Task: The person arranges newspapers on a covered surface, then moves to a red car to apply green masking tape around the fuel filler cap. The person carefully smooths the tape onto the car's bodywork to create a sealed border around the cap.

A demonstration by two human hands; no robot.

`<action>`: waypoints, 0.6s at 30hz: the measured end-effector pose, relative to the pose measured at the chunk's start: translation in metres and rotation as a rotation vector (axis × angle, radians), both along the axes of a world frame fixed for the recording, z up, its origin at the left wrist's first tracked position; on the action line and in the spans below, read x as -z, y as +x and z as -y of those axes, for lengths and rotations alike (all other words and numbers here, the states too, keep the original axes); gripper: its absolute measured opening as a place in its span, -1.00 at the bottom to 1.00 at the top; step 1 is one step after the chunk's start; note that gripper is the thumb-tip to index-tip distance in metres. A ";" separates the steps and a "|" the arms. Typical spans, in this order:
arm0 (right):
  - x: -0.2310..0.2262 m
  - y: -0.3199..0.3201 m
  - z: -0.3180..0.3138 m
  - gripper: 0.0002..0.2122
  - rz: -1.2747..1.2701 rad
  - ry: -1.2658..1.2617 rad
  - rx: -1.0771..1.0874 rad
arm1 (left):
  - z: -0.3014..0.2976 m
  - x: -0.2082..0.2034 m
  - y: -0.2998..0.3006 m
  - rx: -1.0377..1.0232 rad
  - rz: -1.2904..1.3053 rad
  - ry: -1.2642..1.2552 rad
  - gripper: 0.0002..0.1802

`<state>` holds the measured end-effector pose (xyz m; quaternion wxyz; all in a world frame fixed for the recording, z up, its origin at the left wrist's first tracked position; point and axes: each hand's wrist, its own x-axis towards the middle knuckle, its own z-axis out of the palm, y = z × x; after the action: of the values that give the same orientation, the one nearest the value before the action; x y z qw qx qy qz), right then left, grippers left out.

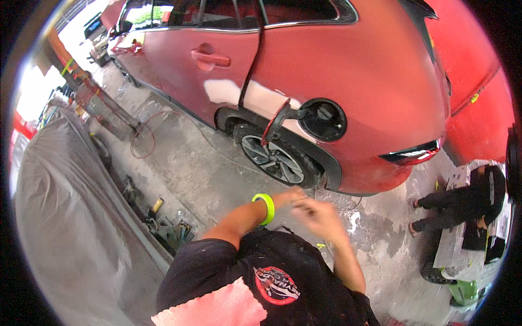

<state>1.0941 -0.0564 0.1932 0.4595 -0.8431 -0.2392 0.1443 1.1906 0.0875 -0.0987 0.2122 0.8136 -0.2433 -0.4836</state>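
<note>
My left hand (pixel 291 196), with a yellow-green band (pixel 266 208) round its wrist, meets my right hand (pixel 321 218) in front of my chest. Both are smeared by motion and overlap, so whether they hold anything does not show. Just beyond them stands a red car (pixel 337 76), its rear wheel (pixel 274 160) nearest to my hands. The round fuel flap (pixel 276 122) hangs open beside the dark filler recess (pixel 323 119). Pale patches (pixel 223 91) run across the rear door and the panel above the wheel arch. A pink cloth (pixel 212 307) lies against my shirt at the lower edge.
A grey cover (pixel 70 217) drapes a large shape at left, with tools (pixel 171 231) on the floor beside it. A thin hose (pixel 144 144) loops near a post (pixel 98 103). At right, a person in dark clothes (pixel 462 201) bends by a paper-covered part (pixel 457 247).
</note>
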 end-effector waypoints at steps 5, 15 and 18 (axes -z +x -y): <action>0.115 -0.022 -0.024 -0.62 -0.004 -0.293 -0.035 | 0.039 0.097 -0.016 -0.757 -0.117 -0.905 -0.60; 0.155 -0.030 0.008 -0.62 -0.133 -0.071 0.277 | 0.056 0.021 -0.022 -0.633 -0.906 -1.033 -0.45; 0.143 -0.033 0.002 -0.63 -0.044 -0.124 0.198 | 0.034 0.019 -0.036 -0.537 -1.009 -1.077 -0.40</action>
<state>1.0611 -0.0581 0.0505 0.4236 -0.8860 -0.1353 0.1314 1.1547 0.0535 -0.1173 0.7719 0.3115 -0.1134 -0.5424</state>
